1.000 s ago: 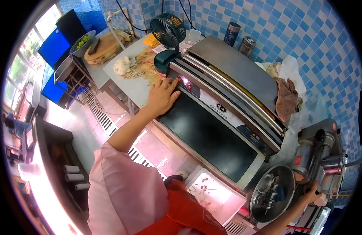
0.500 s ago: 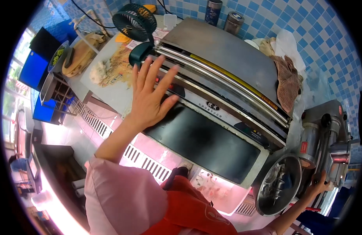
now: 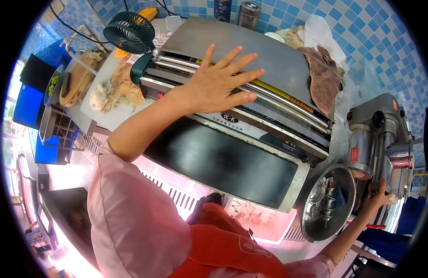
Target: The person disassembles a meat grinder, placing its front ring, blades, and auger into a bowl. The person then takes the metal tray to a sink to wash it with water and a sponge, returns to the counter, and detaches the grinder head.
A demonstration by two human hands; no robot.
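My left hand (image 3: 218,88) is spread flat, palm down, over the metal rollers (image 3: 278,105) of a wrapping machine; whether it touches them is unclear. Below the rollers lies the machine's black plate (image 3: 218,157). At the far right my right hand (image 3: 381,198) has its fingers curled at the lower part of a metal grinder-like machine (image 3: 362,153); what they hold is too small to make out. Beside that arm stands a steel bowl (image 3: 311,231) with metal parts (image 3: 329,199) in it.
A green fan (image 3: 129,32) stands at the machine's left corner. A brown cloth (image 3: 322,78) hangs over its right edge. Two canisters (image 3: 249,15) stand behind. Further left are a round wooden board (image 3: 82,81) and blue bins (image 3: 26,104). A pink tub (image 3: 288,227) is below.
My left hand has moved right, from the machine's left end to over the rollers, still spread. My right hand stays at the metal machine. The camera view has shifted slightly.
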